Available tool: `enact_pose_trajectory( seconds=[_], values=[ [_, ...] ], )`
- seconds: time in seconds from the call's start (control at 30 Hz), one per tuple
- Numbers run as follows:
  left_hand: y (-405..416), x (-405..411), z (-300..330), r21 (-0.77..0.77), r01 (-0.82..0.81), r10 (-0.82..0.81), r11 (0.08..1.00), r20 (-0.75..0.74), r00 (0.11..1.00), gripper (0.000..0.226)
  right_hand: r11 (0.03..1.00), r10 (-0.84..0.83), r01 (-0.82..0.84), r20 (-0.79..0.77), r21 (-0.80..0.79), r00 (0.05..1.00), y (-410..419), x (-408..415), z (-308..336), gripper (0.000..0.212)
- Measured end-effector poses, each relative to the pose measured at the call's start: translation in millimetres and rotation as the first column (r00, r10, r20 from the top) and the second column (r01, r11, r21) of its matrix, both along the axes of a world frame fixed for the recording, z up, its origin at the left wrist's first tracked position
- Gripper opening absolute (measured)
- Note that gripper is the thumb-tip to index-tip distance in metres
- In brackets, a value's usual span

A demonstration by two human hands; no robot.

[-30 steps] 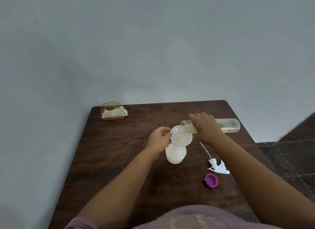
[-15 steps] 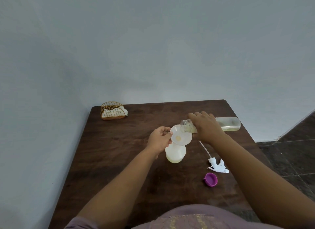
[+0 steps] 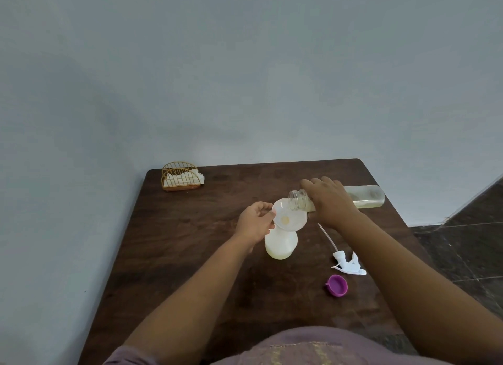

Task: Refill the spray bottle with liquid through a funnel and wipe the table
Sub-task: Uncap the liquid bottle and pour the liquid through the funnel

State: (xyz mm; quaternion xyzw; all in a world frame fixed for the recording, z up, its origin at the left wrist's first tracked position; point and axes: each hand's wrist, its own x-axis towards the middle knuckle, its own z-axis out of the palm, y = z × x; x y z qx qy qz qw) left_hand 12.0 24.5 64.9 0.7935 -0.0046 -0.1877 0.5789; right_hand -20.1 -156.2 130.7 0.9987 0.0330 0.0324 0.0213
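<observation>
A white spray bottle (image 3: 281, 244) stands uncapped on the dark wooden table (image 3: 190, 228), with a translucent white funnel (image 3: 289, 218) in its neck. My left hand (image 3: 254, 223) pinches the funnel's left rim. My right hand (image 3: 330, 201) grips a clear refill bottle (image 3: 364, 196) that lies almost level, its open mouth over the funnel's right edge. Pale yellowish liquid sits in the refill bottle and at the funnel's bottom. The white spray trigger head (image 3: 348, 264) with its dip tube lies on the table to the right.
A purple cap (image 3: 337, 285) lies near the trigger head, toward the table's right front. A gold wire holder with white napkins (image 3: 181, 176) stands at the far left corner. A pale wall runs behind and left; dark floor tiles (image 3: 468, 245) lie beyond the right edge.
The refill bottle's base has risen slightly, so it tilts a little more toward the funnel. Both hands keep their holds.
</observation>
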Motion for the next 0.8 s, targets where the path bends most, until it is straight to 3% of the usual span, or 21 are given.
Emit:
enact_pose_trajectory(
  seconds=[0.8],
  values=[
    [-0.1, 1.0, -1.5, -0.01, -0.034, 0.034, 0.999, 0.005, 0.999, 0.03, 0.99, -0.031, 0.037, -0.042, 0.136, 0.999, -2.8, 3.3, -3.2, 0.044]
  ],
)
